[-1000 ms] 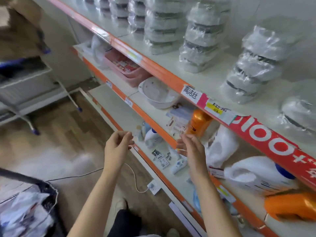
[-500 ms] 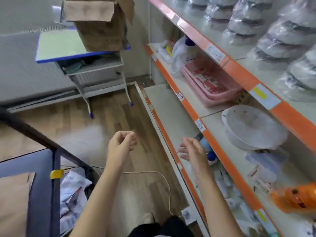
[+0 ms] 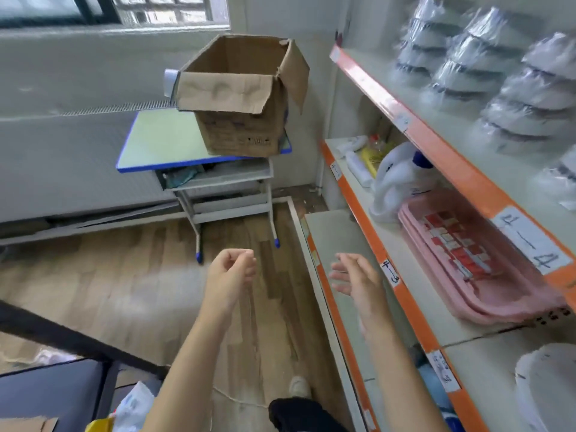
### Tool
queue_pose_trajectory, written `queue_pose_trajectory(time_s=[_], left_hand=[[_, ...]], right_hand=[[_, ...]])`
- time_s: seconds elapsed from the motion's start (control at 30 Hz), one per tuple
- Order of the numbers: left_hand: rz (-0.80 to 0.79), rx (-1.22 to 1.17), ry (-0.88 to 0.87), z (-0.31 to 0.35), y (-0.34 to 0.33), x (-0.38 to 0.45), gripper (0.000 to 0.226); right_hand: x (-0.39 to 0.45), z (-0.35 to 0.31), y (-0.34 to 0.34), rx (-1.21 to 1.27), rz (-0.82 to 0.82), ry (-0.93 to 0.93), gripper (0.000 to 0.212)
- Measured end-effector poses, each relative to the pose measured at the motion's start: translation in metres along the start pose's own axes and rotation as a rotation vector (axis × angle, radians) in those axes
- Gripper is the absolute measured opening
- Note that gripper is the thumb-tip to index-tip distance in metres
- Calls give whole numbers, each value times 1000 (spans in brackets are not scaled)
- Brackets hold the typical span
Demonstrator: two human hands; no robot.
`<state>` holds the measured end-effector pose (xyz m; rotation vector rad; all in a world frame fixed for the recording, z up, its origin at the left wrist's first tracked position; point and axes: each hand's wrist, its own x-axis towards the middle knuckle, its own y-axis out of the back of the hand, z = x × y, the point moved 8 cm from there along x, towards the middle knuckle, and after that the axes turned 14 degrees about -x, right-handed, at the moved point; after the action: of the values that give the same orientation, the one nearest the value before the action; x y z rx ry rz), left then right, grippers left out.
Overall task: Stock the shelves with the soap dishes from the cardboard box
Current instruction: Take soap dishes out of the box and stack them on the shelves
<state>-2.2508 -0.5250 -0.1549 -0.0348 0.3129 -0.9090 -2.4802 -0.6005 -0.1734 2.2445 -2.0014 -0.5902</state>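
Between the hands (image 3: 293, 275) and the cardboard box (image 3: 240, 98) there is only open wooden floor (image 3: 131, 275), and the box stands open at the top on the small table (image 3: 162, 141), so it can be entered from above. On the right the orange-edged shelves (image 3: 436, 145) stick out (the top board is crowded with wrapped stacks of soap dishes (image 3: 467, 70)). A dark bar (image 3: 62, 335) crosses low on the left.

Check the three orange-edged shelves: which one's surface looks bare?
The lowest shelf, beside the right hand. The top shelf carries wrapped stacks and the middle shelf bottles and pink trays.
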Motion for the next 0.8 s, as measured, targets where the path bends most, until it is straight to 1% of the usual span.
queue_pose_trajectory(time_s=[0.13,0.3,0.43,0.5,0.63,0.8], left_hand=[[40,-38,-99,46,-23,69,9],[166,-101,-85,63,-9,134,10],[225,-134,-104,79,1,207,13],[207,-145,-105,90,-7,251,12],[111,-169,-119,127,-34,342,11],[-4,-145,-262,209,-61,442,12]], right_hand=[[87,-59,-17,41,-37,74,15],[156,-89,-61,-20,-125,80,17],[219,-113,-86,-26,-127,72,18],[254,-131,-97,-14,-101,87,16],[326,-187,-122,22,-59,140,13],[402,-276,-153,95,-29,252,14]])
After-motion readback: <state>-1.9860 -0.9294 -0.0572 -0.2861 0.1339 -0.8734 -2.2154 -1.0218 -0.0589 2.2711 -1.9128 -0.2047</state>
